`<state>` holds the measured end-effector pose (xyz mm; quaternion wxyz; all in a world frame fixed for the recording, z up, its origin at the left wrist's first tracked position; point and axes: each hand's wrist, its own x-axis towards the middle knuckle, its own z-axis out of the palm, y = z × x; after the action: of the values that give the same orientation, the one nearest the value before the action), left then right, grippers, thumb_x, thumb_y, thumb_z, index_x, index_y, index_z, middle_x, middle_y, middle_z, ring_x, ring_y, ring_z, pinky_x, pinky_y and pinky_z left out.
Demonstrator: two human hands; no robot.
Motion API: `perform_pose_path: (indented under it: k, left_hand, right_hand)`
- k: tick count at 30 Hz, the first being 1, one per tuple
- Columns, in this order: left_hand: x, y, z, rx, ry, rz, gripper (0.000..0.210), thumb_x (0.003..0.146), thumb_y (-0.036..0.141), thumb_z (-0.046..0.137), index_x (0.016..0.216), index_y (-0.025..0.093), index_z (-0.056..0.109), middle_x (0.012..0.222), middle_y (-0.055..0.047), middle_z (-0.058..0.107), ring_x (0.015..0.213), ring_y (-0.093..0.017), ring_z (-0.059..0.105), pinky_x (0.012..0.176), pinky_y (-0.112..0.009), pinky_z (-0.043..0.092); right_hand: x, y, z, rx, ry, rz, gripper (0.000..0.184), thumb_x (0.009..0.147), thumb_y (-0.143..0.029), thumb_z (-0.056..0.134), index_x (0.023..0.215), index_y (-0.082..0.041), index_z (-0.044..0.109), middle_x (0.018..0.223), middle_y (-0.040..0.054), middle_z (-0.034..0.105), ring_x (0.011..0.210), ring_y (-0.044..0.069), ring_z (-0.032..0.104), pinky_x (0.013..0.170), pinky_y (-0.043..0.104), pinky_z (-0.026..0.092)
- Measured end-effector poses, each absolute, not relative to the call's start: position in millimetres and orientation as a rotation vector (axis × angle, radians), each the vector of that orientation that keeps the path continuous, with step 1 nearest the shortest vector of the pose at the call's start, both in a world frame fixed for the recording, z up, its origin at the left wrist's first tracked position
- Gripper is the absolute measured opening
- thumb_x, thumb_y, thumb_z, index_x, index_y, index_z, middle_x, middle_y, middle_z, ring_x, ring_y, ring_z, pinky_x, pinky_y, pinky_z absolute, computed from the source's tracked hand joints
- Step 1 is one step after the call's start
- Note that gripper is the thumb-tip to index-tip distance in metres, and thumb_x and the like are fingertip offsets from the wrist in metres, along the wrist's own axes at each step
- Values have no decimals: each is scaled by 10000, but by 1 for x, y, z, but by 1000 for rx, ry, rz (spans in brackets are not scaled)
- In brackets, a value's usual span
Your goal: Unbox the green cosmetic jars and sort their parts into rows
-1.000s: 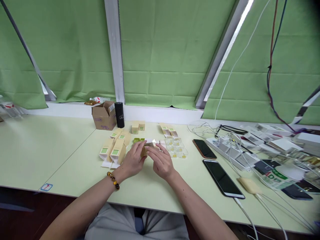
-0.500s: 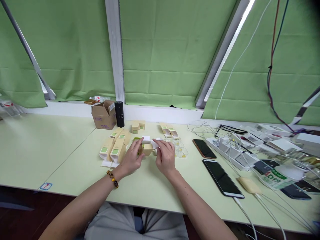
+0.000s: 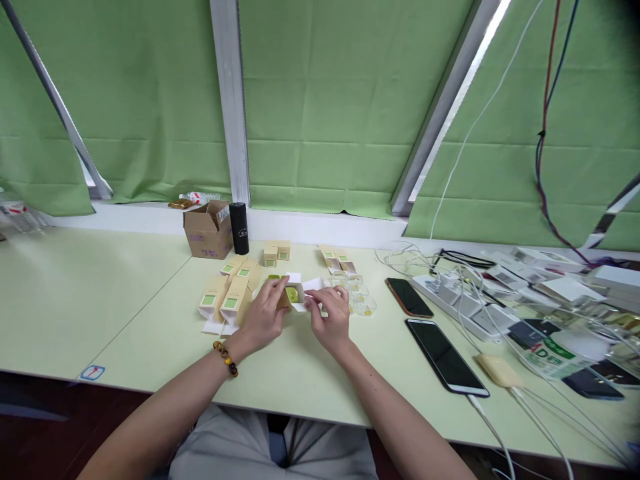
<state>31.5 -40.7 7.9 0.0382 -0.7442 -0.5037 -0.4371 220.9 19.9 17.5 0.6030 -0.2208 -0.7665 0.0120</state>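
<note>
A small tan cardboard box [image 3: 294, 277] with white flaps is tilted between my hands, its mouth facing me. Inside it lies a round yellow-green item [image 3: 292, 294]. My left hand [image 3: 265, 312] is closed around the box's left side. On the right, my right hand [image 3: 330, 315] pinches the box's white side flap [image 3: 314, 285] between thumb and fingers. Several tan boxes with green labels [image 3: 227, 297] lie left of my left hand, some with white flaps out. Beyond my right hand is a group of clear plastic pieces with yellow spots [image 3: 361, 297], partly hidden by it.
Two small closed boxes [image 3: 277, 253] and two more tan boxes [image 3: 338, 260] stand farther back. A brown carton [image 3: 208, 230] and black cylinder [image 3: 239, 229] are at back left. Two phones [image 3: 446, 357], a power strip [image 3: 460, 308] and tangled cables lie right.
The box has tipped toward me, so its inside and the yellow-green item now show. My right fingers have shifted slightly down along the white flap.
</note>
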Motion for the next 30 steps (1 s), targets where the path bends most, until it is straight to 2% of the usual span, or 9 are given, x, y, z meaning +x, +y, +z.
perform_pose_path:
  k: [4, 8, 12, 15, 18, 21, 25, 30]
  left_hand:
    - [31, -42, 11, -2235, -1407, -1132, 759, 962, 54, 457, 1664, 237, 231, 1394, -192, 525, 1336, -325, 525, 1023, -512, 581]
    - [34, -44, 12, -2191, -1271, -953, 763, 948, 2, 399, 1662, 222, 249, 1358, -205, 556, 1341, -345, 524, 978, -503, 602]
    - [37, -44, 12, -2160, -1259, -874, 781, 939, -16, 376, 1668, 230, 239, 1355, -199, 565, 1348, -343, 521, 985, -502, 601]
    - [36, -44, 13, -2109, -1313, -875, 787, 935, -16, 374, 1669, 235, 242, 1365, -202, 564, 1356, -345, 511, 998, -509, 591]
    - [33, -43, 15, -2059, -1362, -901, 800, 926, -18, 382, 1669, 247, 250, 1375, -202, 557, 1364, -350, 499, 997, -508, 588]
    - [32, -43, 16, -2043, -1380, -912, 818, 915, -24, 389, 1670, 260, 248, 1375, -197, 554, 1357, -348, 500, 997, -505, 586]
    - [30, -41, 15, -2029, -1421, -996, 807, 916, -5, 425, 1657, 280, 284, 1376, -182, 551, 1343, -340, 502, 1021, -520, 567]
    - [22, -33, 14, -1985, -1602, -1448, 678, 984, 141, 509, 1626, 292, 349, 1460, -154, 517, 1397, -317, 473, 1152, -556, 467]
  right_hand:
    - [219, 19, 16, -695, -1851, 135, 84, 966, -276, 669, 915, -241, 727, 757, -10, 717, 760, 188, 629, 895, 399, 352]
    - [216, 19, 13, -811, -1871, 322, 53, 921, -287, 704, 891, -243, 711, 814, -4, 724, 828, 210, 634, 870, 391, 358]
    - [213, 19, 13, -781, -1797, 502, 134, 926, -286, 657, 804, -231, 650, 898, 32, 699, 876, 221, 626, 851, 389, 424]
    - [212, 19, 13, -715, -1605, 763, 203, 937, -398, 664, 829, -233, 617, 1047, 69, 691, 960, 232, 642, 830, 379, 509]
    - [211, 22, 13, -670, -1368, 1094, 316, 915, -542, 684, 882, -245, 580, 1153, 79, 687, 944, 228, 664, 716, 354, 570]
    - [211, 27, 12, -633, -1195, 1295, 409, 837, -608, 757, 903, -259, 555, 1015, 45, 704, 826, 211, 668, 600, 326, 571]
    - [214, 34, 14, -578, -1052, 1430, 442, 775, -577, 831, 893, -262, 544, 757, -32, 648, 645, 160, 617, 540, 283, 532]
    - [225, 34, 23, -510, -1128, 1477, 375, 788, -503, 834, 872, -253, 568, 741, -34, 656, 596, 134, 579, 540, 256, 475]
